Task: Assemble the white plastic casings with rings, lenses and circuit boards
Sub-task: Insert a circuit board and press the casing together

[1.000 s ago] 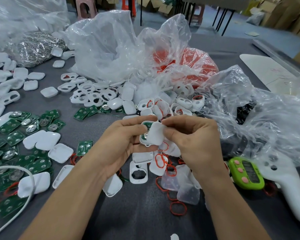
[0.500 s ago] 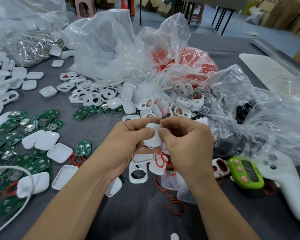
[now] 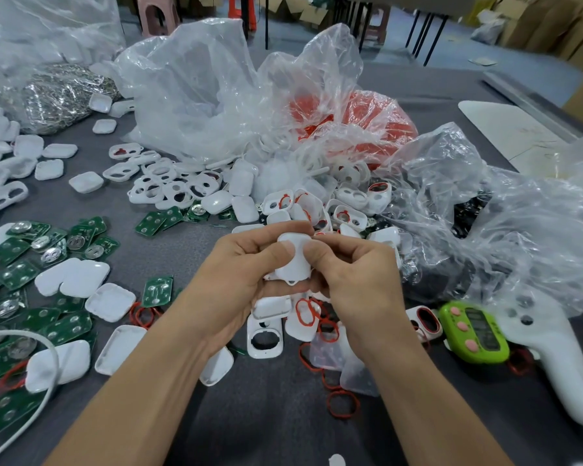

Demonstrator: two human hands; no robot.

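Head view. Since a second ago, the green board inside no longer shows: the casing (image 3: 293, 265) is now closed over it, and both thumbs have moved onto its face.

The left hand (image 3: 231, 275) grips the casing from below and from the left, thumb on top. The right hand (image 3: 357, 280) pinches it from the right, its thumb beside the other. I judge this hold is for squeezing the halves until they snap.

The casing sits between both hands, lifted off the counter (image 3: 276, 422), above loose rings (image 3: 342, 403) and an empty shell (image 3: 265, 336). Spare boards (image 3: 64, 327) lie to my left, near enough for the next unit.
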